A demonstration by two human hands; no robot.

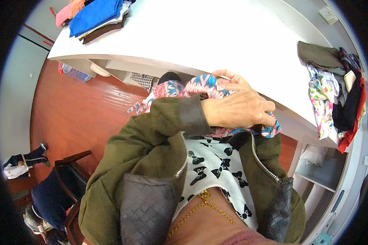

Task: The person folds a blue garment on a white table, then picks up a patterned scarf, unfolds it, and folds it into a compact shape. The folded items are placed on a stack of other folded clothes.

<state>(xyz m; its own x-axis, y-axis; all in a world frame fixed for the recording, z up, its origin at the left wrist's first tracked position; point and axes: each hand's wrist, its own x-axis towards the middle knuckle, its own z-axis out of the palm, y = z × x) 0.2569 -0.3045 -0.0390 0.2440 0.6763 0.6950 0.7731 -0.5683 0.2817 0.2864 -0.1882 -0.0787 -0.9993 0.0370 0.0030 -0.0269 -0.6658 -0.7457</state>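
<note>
A garment in pink, blue and white patterned fabric [202,84] is bunched before my chest, below the front edge of the white counter [202,36]. My left hand [240,108] crosses over from the left with its back up; its curled fingers hold a bunched part of the same fabric at the right. Behind it and partly hidden, my right hand [230,80] has its fingers on the upper fold of the garment. Another length of the fabric hangs to the left, beside a dark rounded thing [169,77]. My left hand and sleeve cover much of the garment's middle.
Folded clothes, a blue one [95,18] on top, lie at the counter's far left. A loose heap of clothes [322,92] lies at its right end. Shelves [319,174] are below. A dark chair [73,171] and other people [49,199] are at the lower left.
</note>
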